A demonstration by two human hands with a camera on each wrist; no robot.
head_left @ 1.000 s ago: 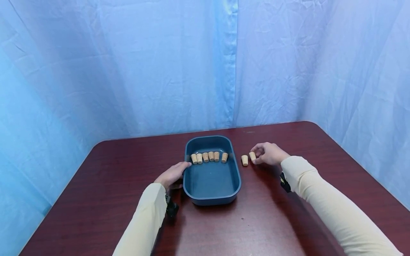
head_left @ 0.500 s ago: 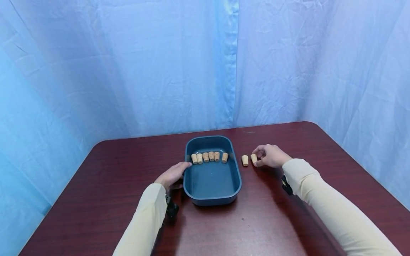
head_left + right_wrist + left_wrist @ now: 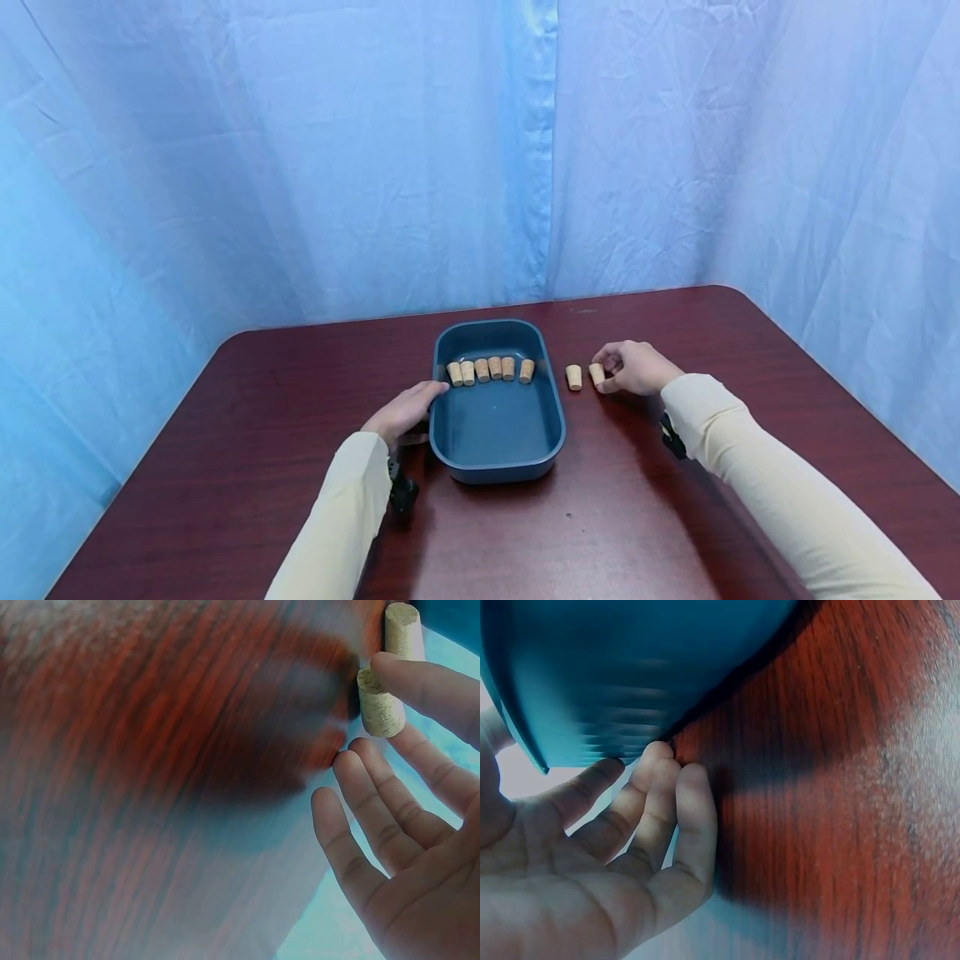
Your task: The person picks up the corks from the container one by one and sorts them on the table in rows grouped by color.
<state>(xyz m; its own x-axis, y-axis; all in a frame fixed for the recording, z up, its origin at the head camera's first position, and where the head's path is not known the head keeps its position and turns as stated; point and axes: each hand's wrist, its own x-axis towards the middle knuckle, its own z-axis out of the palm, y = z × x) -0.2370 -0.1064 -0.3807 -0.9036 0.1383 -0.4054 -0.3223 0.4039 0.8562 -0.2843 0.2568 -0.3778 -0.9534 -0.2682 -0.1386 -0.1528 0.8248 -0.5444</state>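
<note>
A dark blue rectangular bin [image 3: 495, 429] stands mid-table, with several tapered corks [image 3: 482, 370] in a row across its floor. My left hand [image 3: 405, 410] holds the bin's left side, thumb at the rim. In the left wrist view its fingers [image 3: 694, 817] lie against the bin's outer wall [image 3: 630, 667]. To the right of the bin, my right hand [image 3: 636, 367] pinches one cork [image 3: 597, 373] between thumb and index finger, at the tabletop. Another cork [image 3: 573, 377] stands between that one and the bin. The right wrist view shows the pinched cork [image 3: 381, 712] close up.
The dark red wood-grain table [image 3: 262, 450] has rounded far corners. Light blue curtains [image 3: 412, 167] hang behind it and along both sides. The glossy tabletop reflects light near the front.
My right hand has shifted slightly to the right with its cork, widening the gap to the other cork. The left hand and the bin have stayed in place.
</note>
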